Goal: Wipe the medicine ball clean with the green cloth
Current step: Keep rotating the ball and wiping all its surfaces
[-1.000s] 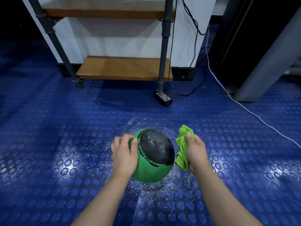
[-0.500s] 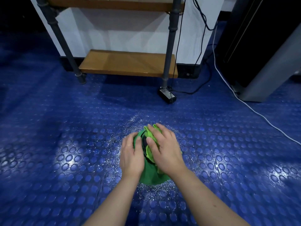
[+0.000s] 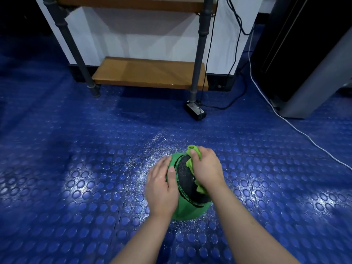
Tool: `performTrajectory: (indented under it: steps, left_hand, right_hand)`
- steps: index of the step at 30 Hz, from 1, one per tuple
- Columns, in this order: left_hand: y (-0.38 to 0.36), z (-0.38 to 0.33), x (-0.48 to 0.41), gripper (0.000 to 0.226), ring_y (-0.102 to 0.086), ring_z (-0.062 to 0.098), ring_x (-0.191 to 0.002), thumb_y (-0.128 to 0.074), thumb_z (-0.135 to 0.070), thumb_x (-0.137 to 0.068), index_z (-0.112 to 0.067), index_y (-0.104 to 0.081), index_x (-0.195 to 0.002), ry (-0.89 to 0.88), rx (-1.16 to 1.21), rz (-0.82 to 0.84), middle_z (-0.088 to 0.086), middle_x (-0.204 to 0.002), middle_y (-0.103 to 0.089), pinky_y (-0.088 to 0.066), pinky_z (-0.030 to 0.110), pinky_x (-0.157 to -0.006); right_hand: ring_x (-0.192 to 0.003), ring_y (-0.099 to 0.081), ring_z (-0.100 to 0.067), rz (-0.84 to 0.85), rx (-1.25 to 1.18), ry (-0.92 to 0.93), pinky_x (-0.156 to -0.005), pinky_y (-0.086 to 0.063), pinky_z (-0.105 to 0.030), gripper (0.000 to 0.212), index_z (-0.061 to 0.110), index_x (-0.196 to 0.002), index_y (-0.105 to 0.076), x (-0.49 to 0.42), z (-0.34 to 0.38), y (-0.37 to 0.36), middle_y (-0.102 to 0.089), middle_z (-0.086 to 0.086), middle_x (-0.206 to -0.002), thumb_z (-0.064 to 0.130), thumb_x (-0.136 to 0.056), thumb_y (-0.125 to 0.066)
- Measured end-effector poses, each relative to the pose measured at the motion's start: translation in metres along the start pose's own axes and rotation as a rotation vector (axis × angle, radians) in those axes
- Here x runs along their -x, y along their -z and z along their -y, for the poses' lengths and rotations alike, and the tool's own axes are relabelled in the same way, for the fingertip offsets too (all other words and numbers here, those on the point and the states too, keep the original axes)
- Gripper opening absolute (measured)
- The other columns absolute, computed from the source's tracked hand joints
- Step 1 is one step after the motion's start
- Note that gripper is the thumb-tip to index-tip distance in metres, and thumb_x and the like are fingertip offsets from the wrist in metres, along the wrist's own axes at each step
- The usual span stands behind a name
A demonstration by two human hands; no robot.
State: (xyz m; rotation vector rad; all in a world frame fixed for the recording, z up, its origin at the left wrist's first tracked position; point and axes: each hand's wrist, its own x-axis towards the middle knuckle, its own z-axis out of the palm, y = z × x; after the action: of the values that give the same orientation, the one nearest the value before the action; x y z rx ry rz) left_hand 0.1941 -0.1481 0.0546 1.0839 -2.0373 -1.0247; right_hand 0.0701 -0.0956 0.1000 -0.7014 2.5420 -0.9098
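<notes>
**Floor** (image 3: 76, 168): blue, studded, glossy. All of the work is set on it.

**Shelf rack** (image 3: 150, 73): noted at the far wall, well apart from the work.

**Medicine ball** (image 3: 190, 208): green, with a black speckled panel turned upward. It is seated on the floor directly in front of the person, between both forearms.

**Left grip** (image 3: 162, 187): laid against the ball's left flank, fingers fairly straight, nothing grasped. The ball is braced by it.

**Right grip** (image 3: 207, 168): clenched around the green cloth (image 3: 194, 150), which is bunched and pressed onto the far right of the black panel.

**Pale specks** (image 3: 144, 155): scattered on the floor around the ball, thickest on its left and far sides.

**Step judged:** wiping of the top panel, with much left to do, since speckling is seen across the black area.

**For a good pass:**
- The cloth should be flattened somewhat so that more fabric is engaged.
- Firm overlapping strokes should be drawn across the panel.
- The ball should be held against rolling by the left grip, then turned so that the hidden underside is reached.
- A clean fold should be presented once grit is picked up, lest it be smeared back.
</notes>
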Motion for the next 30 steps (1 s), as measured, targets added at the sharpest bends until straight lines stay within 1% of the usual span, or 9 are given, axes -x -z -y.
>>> performTrajectory:
  steps: [4,7,12,16,21,23,25,28,30]
  left_hand:
    - [0.001,0.002,-0.008,0.058,-0.049,0.012,-0.128,-0.024,-0.049,-0.093,-0.026,-0.06,-0.131,-0.009,-0.029,0.027,-0.01,-0.135,-0.058,-0.04,0.038,-0.108]
    - [0.001,0.006,-0.004,0.054,-0.05,0.013,-0.127,-0.028,-0.045,-0.095,-0.022,-0.061,-0.131,-0.06,-0.015,0.024,-0.008,-0.134,-0.059,-0.041,0.04,-0.107]
    - [-0.003,-0.002,-0.003,0.049,-0.052,0.013,-0.124,-0.032,-0.045,-0.096,-0.025,-0.062,-0.129,-0.119,-0.069,0.039,-0.01,-0.132,-0.06,-0.045,0.042,-0.102]
    - [-0.002,-0.002,0.005,0.047,-0.05,0.011,-0.126,-0.032,-0.043,-0.097,-0.025,-0.061,-0.131,-0.193,-0.096,0.062,-0.011,-0.133,-0.059,-0.042,0.04,-0.104]
    - [-0.003,-0.003,0.001,0.049,-0.049,0.01,-0.125,-0.03,-0.046,-0.096,-0.029,-0.061,-0.13,-0.138,-0.122,0.062,-0.013,-0.132,-0.059,-0.044,0.04,-0.101]
    - [-0.002,-0.005,-0.002,0.051,-0.049,0.01,-0.125,-0.028,-0.049,-0.095,-0.03,-0.061,-0.13,-0.121,-0.117,0.053,-0.014,-0.133,-0.059,-0.044,0.041,-0.101]
    - [-0.003,-0.008,-0.006,0.055,-0.049,0.011,-0.125,-0.025,-0.051,-0.093,-0.031,-0.06,-0.13,-0.09,-0.127,0.057,-0.013,-0.134,-0.058,-0.044,0.04,-0.101]
    - [-0.006,-0.014,-0.011,0.061,-0.049,0.013,-0.126,-0.019,-0.054,-0.09,-0.033,-0.059,-0.131,-0.07,-0.177,0.081,-0.014,-0.136,-0.057,-0.045,0.04,-0.099]
    - [-0.008,-0.013,-0.01,0.059,-0.048,0.013,-0.127,-0.02,-0.053,-0.092,-0.032,-0.059,-0.131,-0.081,-0.185,0.085,-0.014,-0.136,-0.057,-0.045,0.042,-0.099]
  right_hand:
    - [-0.129,-0.035,-0.02,-0.06,0.183,0.349,-0.108,-0.031,-0.036,0.056,0.032,-0.134,-0.051,0.035,0.006,-0.011,-0.042,0.002,-0.143,0.052,-0.091,-0.02]
    - [-0.128,-0.036,-0.018,-0.025,0.15,0.424,-0.108,-0.032,-0.034,0.042,0.033,-0.132,-0.052,0.032,-0.002,-0.005,-0.043,0.004,-0.142,0.044,-0.096,-0.036]
    - [-0.124,-0.046,-0.021,0.094,-0.001,0.112,-0.101,-0.034,-0.029,0.037,0.021,-0.131,-0.053,-0.002,-0.008,0.009,-0.049,-0.004,-0.134,0.035,-0.098,-0.045]
    - [-0.119,-0.051,-0.027,0.175,-0.108,-0.16,-0.095,-0.039,-0.032,0.038,0.017,-0.13,-0.055,-0.022,-0.021,0.015,-0.057,-0.007,-0.131,0.035,-0.097,-0.045]
    - [-0.113,-0.056,-0.025,0.192,-0.294,-0.195,-0.1,-0.044,-0.04,0.035,0.016,-0.123,-0.058,-0.023,-0.031,0.026,-0.06,-0.005,-0.125,0.035,-0.096,-0.047]
    - [-0.11,-0.057,-0.022,0.092,-0.354,-0.118,-0.098,-0.045,-0.04,0.03,0.021,-0.12,-0.059,-0.013,-0.03,0.036,-0.063,-0.001,-0.118,0.035,-0.097,-0.046]
    - [-0.114,-0.055,-0.016,-0.017,-0.293,0.039,-0.099,-0.043,-0.035,0.033,0.025,-0.125,-0.058,0.007,-0.022,0.036,-0.061,0.003,-0.122,0.037,-0.097,-0.045]
    - [-0.128,-0.039,-0.015,-0.002,0.0,0.319,-0.111,-0.031,-0.032,0.037,0.023,-0.133,-0.053,0.045,-0.01,0.011,-0.046,0.002,-0.139,0.029,-0.098,-0.046]
    - [-0.133,-0.031,-0.018,-0.03,0.14,0.335,-0.113,-0.026,-0.031,0.039,0.022,-0.137,-0.049,0.051,-0.011,0.002,-0.038,0.001,-0.145,0.029,-0.098,-0.043]
